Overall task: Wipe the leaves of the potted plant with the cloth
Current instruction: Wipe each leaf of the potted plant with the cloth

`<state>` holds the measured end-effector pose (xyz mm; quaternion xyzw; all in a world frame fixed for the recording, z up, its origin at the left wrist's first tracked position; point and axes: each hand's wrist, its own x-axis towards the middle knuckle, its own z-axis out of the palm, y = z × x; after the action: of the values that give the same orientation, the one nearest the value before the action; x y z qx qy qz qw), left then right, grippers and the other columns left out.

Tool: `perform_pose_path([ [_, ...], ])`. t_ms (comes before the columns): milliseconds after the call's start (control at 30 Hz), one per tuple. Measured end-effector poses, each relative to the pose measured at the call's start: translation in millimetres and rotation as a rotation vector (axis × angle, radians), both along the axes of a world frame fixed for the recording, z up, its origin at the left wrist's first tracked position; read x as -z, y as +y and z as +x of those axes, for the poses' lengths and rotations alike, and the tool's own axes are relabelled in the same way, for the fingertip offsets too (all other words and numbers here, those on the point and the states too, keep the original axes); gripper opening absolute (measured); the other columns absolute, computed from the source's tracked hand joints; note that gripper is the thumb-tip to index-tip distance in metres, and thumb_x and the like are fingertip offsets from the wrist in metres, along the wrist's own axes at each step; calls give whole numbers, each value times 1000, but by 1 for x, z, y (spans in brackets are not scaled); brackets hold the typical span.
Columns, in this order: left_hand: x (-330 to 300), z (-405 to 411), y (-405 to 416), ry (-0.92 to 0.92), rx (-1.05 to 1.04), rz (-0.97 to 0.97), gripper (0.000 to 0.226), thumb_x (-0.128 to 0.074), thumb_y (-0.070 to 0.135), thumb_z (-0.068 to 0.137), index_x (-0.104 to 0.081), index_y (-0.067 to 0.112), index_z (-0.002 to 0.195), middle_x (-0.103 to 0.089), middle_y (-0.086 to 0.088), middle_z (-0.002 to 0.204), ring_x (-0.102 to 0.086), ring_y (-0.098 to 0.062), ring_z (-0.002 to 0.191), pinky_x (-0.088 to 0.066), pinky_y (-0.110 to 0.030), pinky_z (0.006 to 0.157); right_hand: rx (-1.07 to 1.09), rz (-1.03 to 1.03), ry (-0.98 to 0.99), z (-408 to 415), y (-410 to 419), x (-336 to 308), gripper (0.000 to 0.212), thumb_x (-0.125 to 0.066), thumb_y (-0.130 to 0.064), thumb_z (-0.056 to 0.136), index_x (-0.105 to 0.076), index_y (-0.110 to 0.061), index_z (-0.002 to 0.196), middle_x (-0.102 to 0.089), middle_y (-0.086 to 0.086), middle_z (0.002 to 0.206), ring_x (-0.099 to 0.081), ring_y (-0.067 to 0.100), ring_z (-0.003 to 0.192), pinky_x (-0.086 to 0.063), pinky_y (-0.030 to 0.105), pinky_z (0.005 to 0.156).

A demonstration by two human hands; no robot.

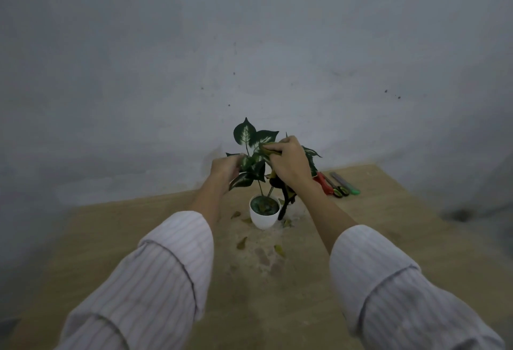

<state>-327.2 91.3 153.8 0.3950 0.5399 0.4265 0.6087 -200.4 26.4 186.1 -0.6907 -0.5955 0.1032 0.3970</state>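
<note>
A small plant with dark green, white-centred leaves (245, 134) stands in a white pot (263, 217) on a wooden table (138, 238). My right hand (291, 163) grips a dark and yellowish cloth (286, 192) and presses its upper part against a leaf near the plant's middle; the rest of the cloth hangs down beside the pot. My left hand (224, 167) holds a leaf at the plant's left side, fingers closed around it. Part of the foliage is hidden behind both hands.
Several fallen dry leaves (241, 242) lie on the table around the pot. Red-handled scissors (324, 183) and a green-tipped tool (345, 183) lie at the table's back right. A grey wall rises right behind the table.
</note>
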Motion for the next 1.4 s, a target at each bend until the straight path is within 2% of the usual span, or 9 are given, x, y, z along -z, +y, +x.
perform_pose_path([
  [167, 7, 1, 29, 48, 155, 23, 16, -64, -2, 82, -65, 0, 97, -64, -17, 109, -63, -27, 99, -52, -38, 94, 43, -118, -76, -8, 20, -6, 29, -52, -6, 88, -69, -17, 109, -49, 8, 119, -50, 19, 89, -47, 32, 91],
  [267, 13, 1, 35, 12, 255, 34, 35, -51, -10, 88, -58, 1, 120, -59, -17, 117, -60, -31, 110, -53, -38, 93, 32, -206, -154, -12, 28, -5, 34, -47, -3, 88, -69, -17, 110, -45, 10, 126, -49, 19, 87, -48, 33, 90],
  [467, 26, -9, 38, -66, 392, 25, 41, -43, -7, 92, -56, 8, 128, -62, -18, 118, -59, -32, 110, -48, -38, 98, 21, -345, -308, -29, 46, 4, 42, -43, -2, 86, -67, -22, 114, -41, 10, 133, -46, 33, 115, -45, 46, 101],
  [700, 40, -21, 30, -592, 372, -166, 31, -35, 11, 91, -58, 3, 109, -61, -12, 96, -55, -23, 84, -44, -34, 86, 51, -325, -292, -42, 47, 26, 43, -43, -2, 86, -63, -22, 119, -43, 10, 119, -42, 35, 116, -42, 49, 100],
  [833, 41, -14, 21, -780, 315, -223, 37, -29, 20, 92, -60, 2, 102, -63, -14, 93, -56, -24, 83, -46, -32, 80, 88, -278, -156, -39, 40, 38, 42, -42, -4, 88, -62, -22, 120, -44, 10, 117, -45, 31, 110, -40, 43, 102],
  [967, 41, -12, 20, -787, 253, -261, 48, -25, 25, 93, -55, 0, 121, -62, -18, 109, -57, -30, 101, -47, -38, 82, -128, -352, -100, -37, 21, 38, 40, -44, 4, 84, -69, -15, 109, -62, 9, 119, -48, 14, 97, -40, 27, 99],
  [1167, 35, -18, 24, -686, 290, -243, 53, -22, 26, 94, -47, 1, 134, -61, -17, 111, -57, -30, 101, -47, -41, 80, -44, -193, 69, -22, 27, 19, 38, -47, 5, 82, -71, -14, 105, -68, 0, 96, -53, 7, 74, -41, 4, 59],
  [1300, 34, -14, 19, -695, 283, -237, 55, -22, 27, 94, -43, 0, 138, -61, -15, 110, -56, -27, 98, -47, -36, 80, -61, -321, -163, -23, 44, 30, 43, -42, 1, 85, -66, -18, 115, -57, 11, 115, -48, 23, 89, -47, 35, 91],
  [1400, 34, -16, 24, -677, 315, -226, 59, -21, 31, 93, -44, -1, 138, -57, -20, 124, -56, -29, 100, -45, -39, 85, -128, -338, -276, -26, 34, 32, 42, -44, -1, 86, -65, -20, 116, -44, 5, 111, -47, 25, 105, -39, 35, 99],
])
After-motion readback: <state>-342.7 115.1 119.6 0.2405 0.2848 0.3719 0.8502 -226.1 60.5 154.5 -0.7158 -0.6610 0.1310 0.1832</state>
